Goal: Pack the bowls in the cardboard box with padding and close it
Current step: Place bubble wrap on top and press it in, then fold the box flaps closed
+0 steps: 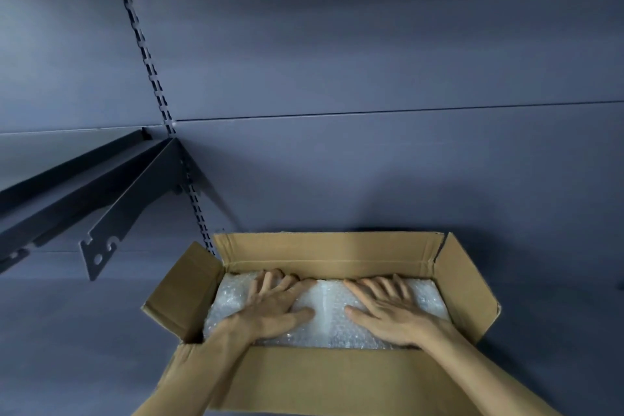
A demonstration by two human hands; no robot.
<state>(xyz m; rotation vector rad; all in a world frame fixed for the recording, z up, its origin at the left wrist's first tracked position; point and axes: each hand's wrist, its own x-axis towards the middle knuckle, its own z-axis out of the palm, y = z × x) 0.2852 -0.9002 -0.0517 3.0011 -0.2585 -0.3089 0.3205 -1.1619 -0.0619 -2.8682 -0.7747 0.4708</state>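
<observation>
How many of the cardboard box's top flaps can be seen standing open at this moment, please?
4. On the cardboard box, the far flap stands against the wall, the left flap and right flap splay outward, and the near flap folds toward the person.

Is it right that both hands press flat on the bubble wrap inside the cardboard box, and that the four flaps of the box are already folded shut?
Not quite. The head view shows the flaps of the cardboard box standing open, not folded shut. The rest holds: the left hand and the right hand both press flat on the bubble wrap inside the box.
</observation>
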